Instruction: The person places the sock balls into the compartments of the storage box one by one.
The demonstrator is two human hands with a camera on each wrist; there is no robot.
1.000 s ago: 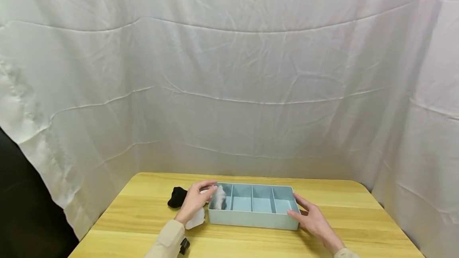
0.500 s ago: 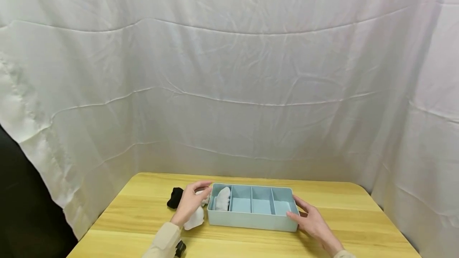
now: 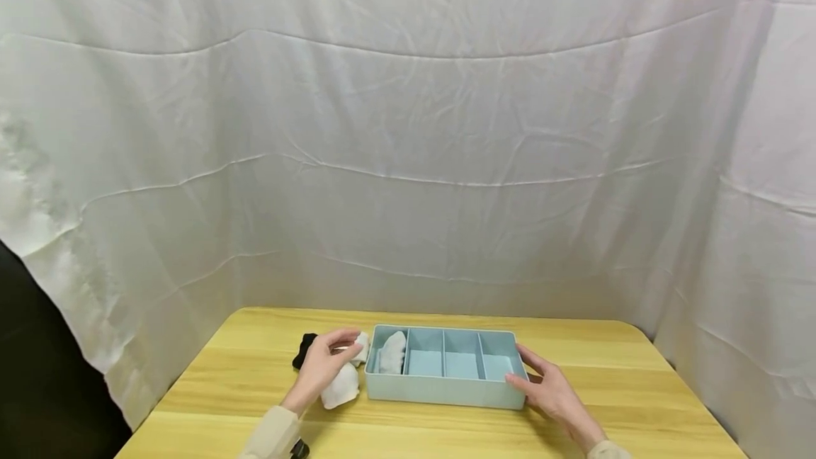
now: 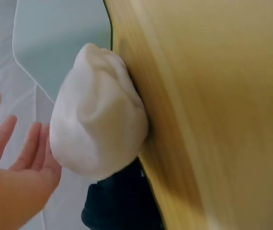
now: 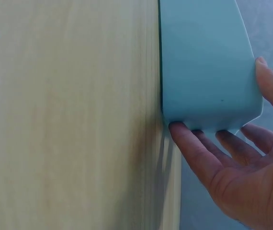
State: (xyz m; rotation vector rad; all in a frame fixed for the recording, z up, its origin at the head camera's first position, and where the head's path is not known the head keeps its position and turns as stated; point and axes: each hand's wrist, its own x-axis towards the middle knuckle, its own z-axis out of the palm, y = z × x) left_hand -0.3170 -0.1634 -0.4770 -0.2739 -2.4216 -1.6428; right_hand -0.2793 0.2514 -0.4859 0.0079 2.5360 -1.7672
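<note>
A pale blue divided storage box (image 3: 446, 392) sits on the table, with a white bundle (image 3: 393, 353), apparently a rolled sock, in its leftmost compartment. My right hand (image 3: 553, 389) holds the box's right end; in the right wrist view the thumb touches the rim and the fingers (image 5: 194, 146) press the end wall. Left of the box, my left hand (image 3: 324, 365) hovers with relaxed, parted fingers, holding nothing. Beside it lie a white sock-like bundle (image 3: 341, 385), another white bundle (image 3: 361, 348) behind and a black one (image 3: 302, 353), partly hidden by the hand.
The other compartments of the box show bare floors (image 3: 464, 365). All stands on a light wooden table (image 3: 625, 388), whose far edge meets a hanging white curtain (image 3: 446, 232). A dark area (image 3: 51, 374) shows at the far left.
My left hand has drawn back leftward from the box to the bundles. The white bundle in the leftmost compartment now leans toward the divider. My right hand keeps its place on the box.
</note>
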